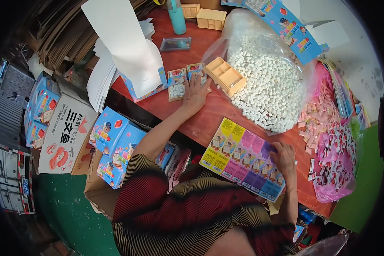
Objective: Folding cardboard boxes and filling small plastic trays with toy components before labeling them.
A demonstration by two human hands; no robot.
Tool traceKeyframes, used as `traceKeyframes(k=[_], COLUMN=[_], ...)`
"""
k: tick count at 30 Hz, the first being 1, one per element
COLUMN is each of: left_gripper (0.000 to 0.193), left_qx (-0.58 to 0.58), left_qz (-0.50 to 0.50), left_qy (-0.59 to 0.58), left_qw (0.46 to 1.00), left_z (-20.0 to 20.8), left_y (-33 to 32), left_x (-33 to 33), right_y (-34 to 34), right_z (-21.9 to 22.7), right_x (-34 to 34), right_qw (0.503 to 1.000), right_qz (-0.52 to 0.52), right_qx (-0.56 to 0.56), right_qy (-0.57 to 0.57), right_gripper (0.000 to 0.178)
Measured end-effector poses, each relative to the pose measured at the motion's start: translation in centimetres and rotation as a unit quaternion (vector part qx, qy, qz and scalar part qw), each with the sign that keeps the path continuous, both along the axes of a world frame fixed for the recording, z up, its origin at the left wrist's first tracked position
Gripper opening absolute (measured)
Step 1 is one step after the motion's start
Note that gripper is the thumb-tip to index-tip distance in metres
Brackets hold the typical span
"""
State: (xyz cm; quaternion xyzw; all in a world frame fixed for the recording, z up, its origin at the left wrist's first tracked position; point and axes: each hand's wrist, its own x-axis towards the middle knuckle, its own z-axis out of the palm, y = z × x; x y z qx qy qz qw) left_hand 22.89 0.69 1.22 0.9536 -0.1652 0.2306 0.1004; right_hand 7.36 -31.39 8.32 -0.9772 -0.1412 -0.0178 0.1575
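Observation:
My left hand (pixel 195 96) lies with its fingers spread over two small trays at the middle of the red table. The nearer tray (pixel 176 91) holds white pieces and has a picture card at its top; the other tray (pixel 195 68) is partly hidden under my fingers. My right hand (pixel 285 158) is bent over the right edge of a printed sheet (pixel 242 160) with yellow, pink, purple and blue sections. Its fingertips press on the sheet, which reaches over the table's front edge. A tan compartment tray (pixel 225 76) rests between my left hand and a bag of white cubes (pixel 266 81).
Pink and red small packets (pixel 335 158) fill bags at the right. A white-lidded display box (pixel 136 64) stands back left, near a turquoise bottle (pixel 176 19) and a dark flat case (pixel 175 44). Blue printed boxes (pixel 115 145) and a carton (pixel 66 132) are at left.

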Motion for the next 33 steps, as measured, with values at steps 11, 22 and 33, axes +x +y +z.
traceKeyframes(k=[11, 22, 33], left_gripper=[0.021, 0.017, 0.017], left_qx=[-0.31, -0.649, -0.659], left_qz=[-0.005, 0.115, 0.076], left_qy=[0.056, 0.266, 0.35], left_qw=[0.949, 0.704, 0.661], left_z=[3.5, 2.4, 3.2], left_y=[-1.4, -4.8, -5.6], left_x=[-1.0, -0.8, -1.8], right_y=[5.5, 16.1, 14.7], right_z=[1.7, -2.4, -2.7], right_x=[7.2, 18.6, 18.1], right_qw=[0.988, 0.974, 0.959], right_qz=[0.057, 0.038, 0.103], right_qx=[0.092, 0.049, -0.069], right_qy=[-0.11, -0.217, -0.255], right_gripper=[0.012, 0.018, 0.016])
